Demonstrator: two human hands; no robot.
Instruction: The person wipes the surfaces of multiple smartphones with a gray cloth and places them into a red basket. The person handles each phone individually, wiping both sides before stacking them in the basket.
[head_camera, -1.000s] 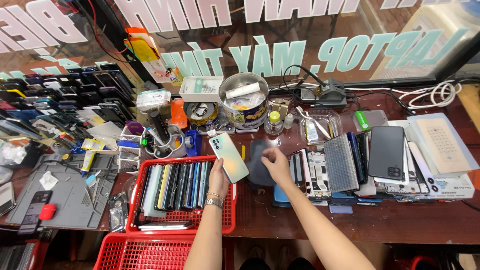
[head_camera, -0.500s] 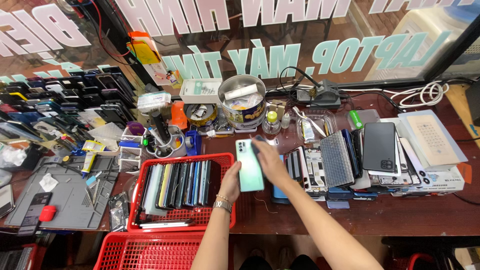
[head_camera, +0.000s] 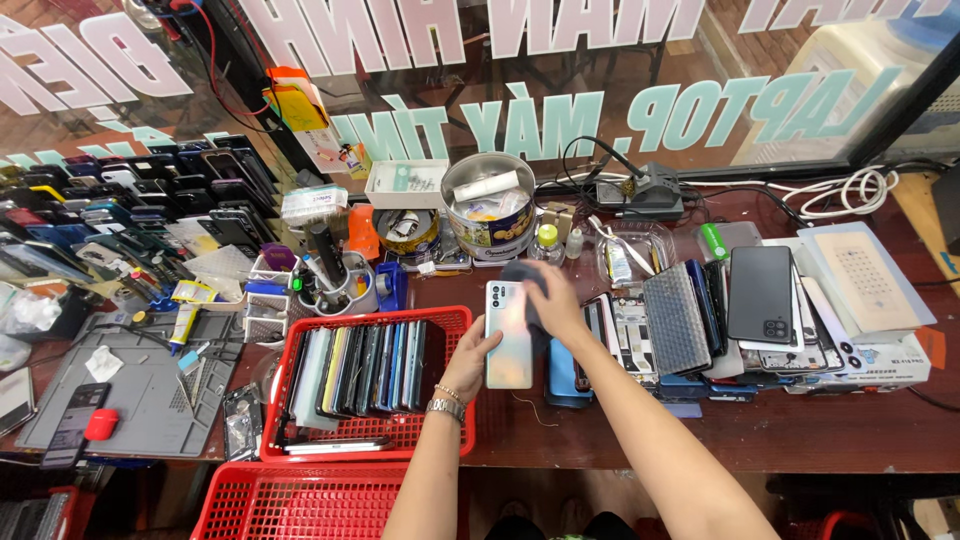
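My left hand (head_camera: 468, 355) holds a pale, pearly smartphone (head_camera: 508, 345) upright by its left edge, back side up, over the brown table. My right hand (head_camera: 552, 302) presses a dark cloth (head_camera: 524, 275) against the phone's upper right corner. Just left of the phone stands a red plastic basket (head_camera: 455, 318) with several phones set on edge in a row. A blue phone (head_camera: 566, 380) lies flat on the table under my right forearm.
Rows of phones (head_camera: 700, 320) lie overlapping to the right, beside flat white boxes (head_camera: 870, 290). A round tin (head_camera: 488, 210), small bottles, a tool cup (head_camera: 335, 290) and a soldering stand (head_camera: 640, 190) line the back. A grey work mat (head_camera: 140, 390) lies left; a second red basket (head_camera: 300, 500) sits below.
The phone has gone from tilted to upright and moved right, closer to me. My right hand has come onto its top corner with the dark cloth. The view has shifted slightly.
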